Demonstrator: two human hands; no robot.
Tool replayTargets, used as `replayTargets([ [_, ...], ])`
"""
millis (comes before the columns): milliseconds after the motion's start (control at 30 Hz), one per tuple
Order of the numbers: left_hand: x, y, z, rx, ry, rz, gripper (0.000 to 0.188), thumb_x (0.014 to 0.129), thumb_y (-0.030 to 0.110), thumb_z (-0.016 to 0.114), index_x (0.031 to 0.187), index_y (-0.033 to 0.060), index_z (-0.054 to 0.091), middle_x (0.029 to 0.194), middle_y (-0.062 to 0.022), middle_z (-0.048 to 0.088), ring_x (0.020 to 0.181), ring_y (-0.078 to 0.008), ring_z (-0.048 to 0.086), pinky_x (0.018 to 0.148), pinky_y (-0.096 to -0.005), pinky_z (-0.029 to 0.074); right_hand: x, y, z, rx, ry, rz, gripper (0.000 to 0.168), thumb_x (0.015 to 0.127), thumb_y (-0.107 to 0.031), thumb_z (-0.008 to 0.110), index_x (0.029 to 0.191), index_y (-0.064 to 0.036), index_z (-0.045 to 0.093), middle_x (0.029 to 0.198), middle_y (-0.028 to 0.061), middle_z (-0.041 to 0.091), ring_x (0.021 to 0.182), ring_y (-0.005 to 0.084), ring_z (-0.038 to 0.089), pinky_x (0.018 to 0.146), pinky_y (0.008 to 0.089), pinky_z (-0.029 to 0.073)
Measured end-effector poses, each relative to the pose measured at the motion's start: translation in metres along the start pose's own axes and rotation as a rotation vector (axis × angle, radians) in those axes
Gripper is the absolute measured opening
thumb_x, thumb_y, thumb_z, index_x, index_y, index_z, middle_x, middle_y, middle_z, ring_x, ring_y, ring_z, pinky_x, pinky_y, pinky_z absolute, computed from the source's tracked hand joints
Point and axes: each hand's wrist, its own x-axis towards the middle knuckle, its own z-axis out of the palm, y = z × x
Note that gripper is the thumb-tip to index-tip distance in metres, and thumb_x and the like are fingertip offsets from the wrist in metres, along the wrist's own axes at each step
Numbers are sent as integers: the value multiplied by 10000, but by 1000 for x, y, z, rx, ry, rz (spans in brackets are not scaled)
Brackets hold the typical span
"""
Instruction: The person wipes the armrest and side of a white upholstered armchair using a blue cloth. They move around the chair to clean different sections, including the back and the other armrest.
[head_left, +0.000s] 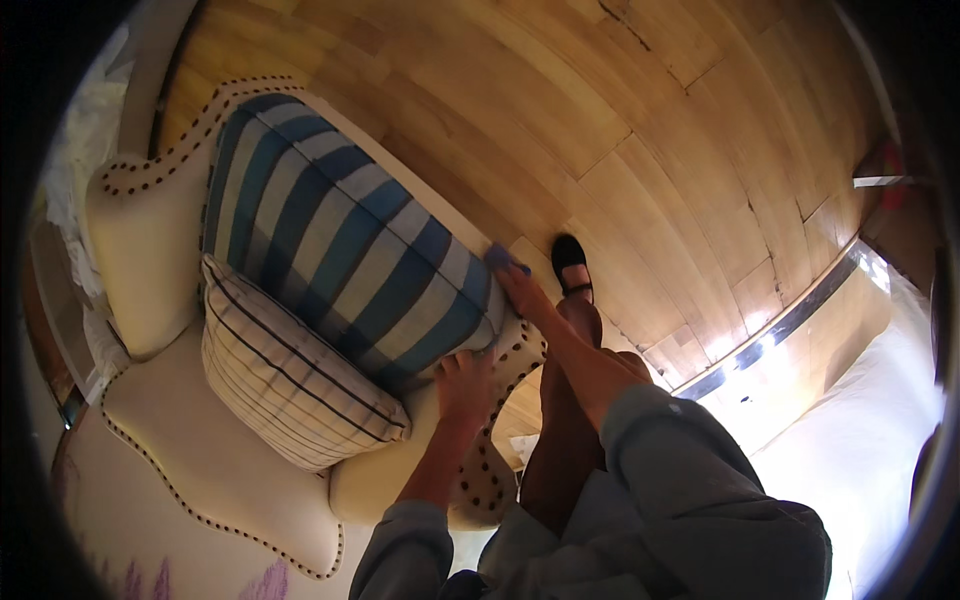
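My left hand (466, 388) touches the near corner of a blue-and-cream striped seat cushion (345, 232). Its fingers are bent at the cushion's edge, and whether they grip it is not clear. Past that corner, my right hand (525, 296) holds a small purple-blue cloth or sponge (498, 256) against the front of a cream upholstered armchair (142, 255) with dark nailhead trim. A pale plaid throw pillow (292, 375) with dark piping leans on the seat cushion, towards the chair's back.
Wood plank flooring (637, 157) spreads beyond the chair. My foot in a black shoe (570, 259) stands close to the chair's front. White fabric (855, 420) lies at the right, beside a dark, shiny strip (765, 345). More white fabric (82, 165) shows at the far left.
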Motion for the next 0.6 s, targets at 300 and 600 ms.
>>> replayTargets([
  [300, 37, -57, -100, -435, 483, -51, 347, 882, 245, 680, 1190, 89, 639, 1036, -114, 654, 910, -307, 650, 771, -450, 537, 75, -72, 4, -4, 63, 53, 620, 988, -492, 478, 1394, -25, 514, 1352, 228, 578, 1266, 391, 534, 1081, 431, 400],
  [600, 179, -185, -237, -396, 1202, -462, 835, 924, 576, 593, 1538, 84, 314, 1516, -220, 343, 1388, -404, 349, 1112, -561, 297, 130, -140, -6, 192, -52, 55, 636, 1005, -455, 489, 1454, -7, 438, 1458, 240, 483, 1378, 354, 437, 1134, 382, 336],
])
